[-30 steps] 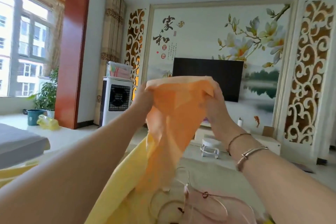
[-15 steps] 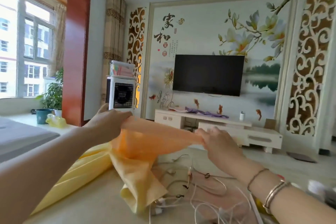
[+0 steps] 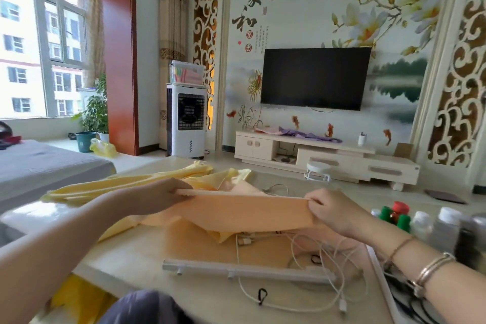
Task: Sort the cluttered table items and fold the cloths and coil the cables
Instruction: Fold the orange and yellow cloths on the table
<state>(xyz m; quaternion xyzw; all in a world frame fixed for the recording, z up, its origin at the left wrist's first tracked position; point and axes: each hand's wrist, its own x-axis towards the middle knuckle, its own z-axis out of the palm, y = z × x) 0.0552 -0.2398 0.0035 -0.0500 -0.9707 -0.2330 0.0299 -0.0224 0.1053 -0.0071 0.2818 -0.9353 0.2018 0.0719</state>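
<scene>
1. orange cloth (image 3: 244,214) is stretched flat between both hands just above the worktop (image 3: 136,258), its top edge pulled into a straight line and its lower part draping onto the surface.
2. the left hand (image 3: 157,196) pinches the cloth's left top corner, fingers curled round the edge.
3. the right hand (image 3: 332,212) pinches the right top corner, fingers curled over the fabric; bracelets (image 3: 431,267) sit on that wrist.
4. a yellow cloth (image 3: 126,185) lies crumpled behind and to the left of the orange one, trailing along the worktop's left side.
5. white cables (image 3: 302,294) lie in a loose tangle under and in front of the orange cloth, some running over a white bar (image 3: 247,271) lying on the worktop.
6. small bottles (image 3: 420,221) with green, red and white caps stand at the right edge, near the right forearm.
7. beyond the worktop, a black television (image 3: 315,77) hangs on the painted wall above a low cabinet (image 3: 326,158), and a white fan unit (image 3: 186,119) stands to its left.
</scene>
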